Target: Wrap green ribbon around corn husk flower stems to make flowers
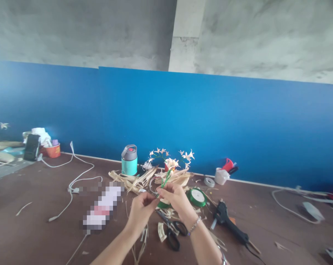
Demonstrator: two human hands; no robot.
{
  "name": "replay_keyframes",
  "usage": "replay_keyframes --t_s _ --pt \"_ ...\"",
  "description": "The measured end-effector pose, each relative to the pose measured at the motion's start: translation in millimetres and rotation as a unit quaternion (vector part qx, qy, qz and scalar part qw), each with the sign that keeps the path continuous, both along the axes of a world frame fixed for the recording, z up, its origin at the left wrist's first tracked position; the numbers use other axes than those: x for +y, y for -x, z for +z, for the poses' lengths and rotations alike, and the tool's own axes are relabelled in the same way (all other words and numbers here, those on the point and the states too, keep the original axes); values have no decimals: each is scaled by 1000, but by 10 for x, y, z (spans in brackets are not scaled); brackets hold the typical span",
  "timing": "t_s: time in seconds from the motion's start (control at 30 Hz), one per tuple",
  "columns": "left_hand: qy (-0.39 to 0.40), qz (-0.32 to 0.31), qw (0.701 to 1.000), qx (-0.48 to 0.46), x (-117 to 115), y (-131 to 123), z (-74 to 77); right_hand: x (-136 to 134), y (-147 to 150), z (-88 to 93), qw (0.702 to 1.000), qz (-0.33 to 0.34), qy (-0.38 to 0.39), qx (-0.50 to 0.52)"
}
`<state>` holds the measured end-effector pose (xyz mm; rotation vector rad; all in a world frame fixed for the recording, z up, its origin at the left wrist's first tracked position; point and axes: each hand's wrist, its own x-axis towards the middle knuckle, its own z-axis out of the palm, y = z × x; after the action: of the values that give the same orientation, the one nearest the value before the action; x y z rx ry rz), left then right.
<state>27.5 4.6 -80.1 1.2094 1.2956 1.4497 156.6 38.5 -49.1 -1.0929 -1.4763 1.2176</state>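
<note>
The green stem [165, 179] is above the brown bench [39, 228], pinched in the right hand [175, 198]; the left hand [141, 209] meets its lower end, grip unclear. Pale husks [129, 183] litter the bench; behind, a blue panel [224, 121] fronts a grey concrete wall [72, 33].

Soft diffuse lt, hazy L edge, blurry corners, pixelated patch [103, 206]

Flower stem [166, 178] between flask [129, 165] and ribbon spool [197, 197] — scissors [172, 235] before it, glue gun [229, 221] right.
</note>
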Motion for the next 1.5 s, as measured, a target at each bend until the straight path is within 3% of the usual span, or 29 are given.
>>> replay_keyframes --t_s 0.6,0.9,1.13,1.5 --pt "-4 11 999 38 41 22 -6 -33 22 15 999 -33 8 28" --pt "-13 18 999 49 47 34 -23 6 23 -43 1000 -10 -7 -3" --pt "3 11 1000 -11 55 63 -56 45 -68 -49 994 21 -35 -100" --pt "41 -17 985 -164 60 49 -79 24 -75 -39 979 29 -7 -203"
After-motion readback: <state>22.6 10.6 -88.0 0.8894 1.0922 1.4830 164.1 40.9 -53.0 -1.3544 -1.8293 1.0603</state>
